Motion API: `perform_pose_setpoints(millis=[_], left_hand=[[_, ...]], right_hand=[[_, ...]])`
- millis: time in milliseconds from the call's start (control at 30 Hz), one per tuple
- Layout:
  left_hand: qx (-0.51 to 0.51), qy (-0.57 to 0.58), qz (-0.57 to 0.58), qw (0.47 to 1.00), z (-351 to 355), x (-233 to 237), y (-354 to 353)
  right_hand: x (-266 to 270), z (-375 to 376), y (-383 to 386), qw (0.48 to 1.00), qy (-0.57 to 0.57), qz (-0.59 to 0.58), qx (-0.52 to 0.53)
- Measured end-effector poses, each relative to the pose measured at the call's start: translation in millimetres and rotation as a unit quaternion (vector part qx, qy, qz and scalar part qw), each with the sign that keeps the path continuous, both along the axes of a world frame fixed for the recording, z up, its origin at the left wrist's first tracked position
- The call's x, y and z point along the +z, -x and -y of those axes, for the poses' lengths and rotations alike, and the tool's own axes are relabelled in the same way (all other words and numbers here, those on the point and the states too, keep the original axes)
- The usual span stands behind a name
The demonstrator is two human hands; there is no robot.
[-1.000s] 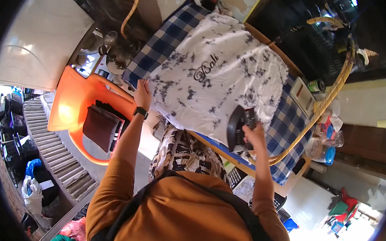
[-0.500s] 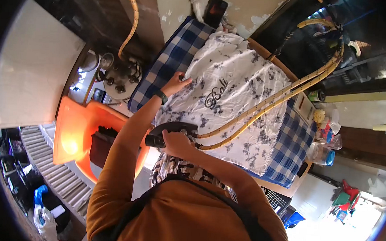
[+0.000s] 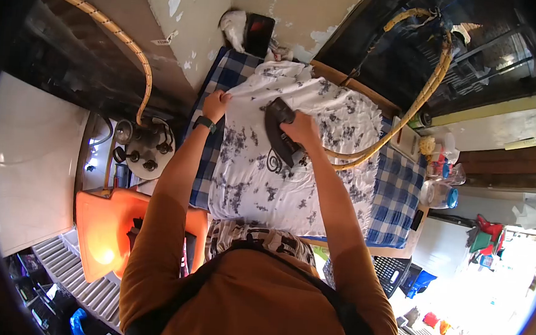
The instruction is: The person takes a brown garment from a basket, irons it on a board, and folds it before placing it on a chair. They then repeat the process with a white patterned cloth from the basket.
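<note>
A white cloth with dark blotches (image 3: 248, 185) lies spread over a blue-and-white checked cloth (image 3: 395, 194) on the table. On its upper middle sits a dark iron (image 3: 279, 131), and my right hand (image 3: 301, 131) is wrapped round its handle. The iron partly covers the black lettering. Yellow hoses run from the iron to the upper right. My left hand (image 3: 215, 106), with a dark band on the wrist, pinches the cloth's upper left edge.
An orange plastic chair (image 3: 98, 237) stands at the left. Beyond it is a round steam unit with black knobs (image 3: 149, 148). Plastic jars (image 3: 439, 195) are at the table's right end. A black crate (image 3: 390, 273) sits below. A phone-like dark object (image 3: 259, 35) lies at the wall.
My right hand has moved the iron from the cloth's near left edge up to its upper middle. My left hand now pinches the edge. The view has shifted, and the lettering is largely covered.
</note>
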State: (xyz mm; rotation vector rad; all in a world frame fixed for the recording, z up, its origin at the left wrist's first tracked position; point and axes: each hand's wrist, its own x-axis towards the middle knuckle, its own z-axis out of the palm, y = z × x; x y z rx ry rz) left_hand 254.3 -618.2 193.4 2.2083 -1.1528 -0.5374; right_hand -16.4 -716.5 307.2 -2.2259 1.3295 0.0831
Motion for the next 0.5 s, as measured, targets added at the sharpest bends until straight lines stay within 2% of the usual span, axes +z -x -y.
perform_pose_setpoints(millis=[33, 67, 100, 133, 167, 200, 233, 300, 367, 433, 467, 500], left_hand=[[0.0, 0.002, -0.002, 1.0, 1, 0, 9], [0.034, 0.057, 0.145, 0.987, 3, -9, 16], [0.068, 0.111, 0.286, 0.949, 6, -15, 24], [0.064, 0.11, 0.314, 0.941, 3, -10, 33], [0.061, 0.11, 0.309, 0.943, 6, -11, 35], [0.067, 0.093, 0.324, 0.939, 7, -15, 37], [0.073, 0.076, 0.339, 0.935, 7, -17, 39], [0.075, 0.085, 0.318, 0.941, 12, -16, 40], [0.052, 0.034, 0.255, 0.965, 14, -29, 26], [0.034, 0.096, 0.172, 0.98, 8, -27, 19], [0.038, 0.166, 0.191, 0.967, 4, -45, 12], [0.056, 0.154, 0.187, 0.968, -5, -29, 23]], right_hand=[[-6, 10, 5, 0.999, 0.006, 0.011, -0.03], [-2, 7, 9, 0.999, 0.008, 0.01, -0.03], [6, -5, 19, 1.0, -0.004, 0.011, 0.001], [12, -21, 34, 0.999, -0.019, 0.011, 0.031], [12, -46, 44, 0.998, 0.007, 0.016, 0.067], [17, -73, 50, 0.996, -0.024, -0.031, 0.078], [31, -100, 54, 0.993, -0.068, -0.023, 0.095], [21, -147, 61, 0.981, -0.13, -0.061, 0.132], [15, -171, 67, 0.976, -0.124, -0.031, 0.176], [10, -169, 74, 0.982, -0.099, -0.004, 0.163], [13, -157, 81, 0.989, -0.093, -0.013, 0.118], [16, -142, 89, 0.993, -0.089, -0.022, 0.074]])
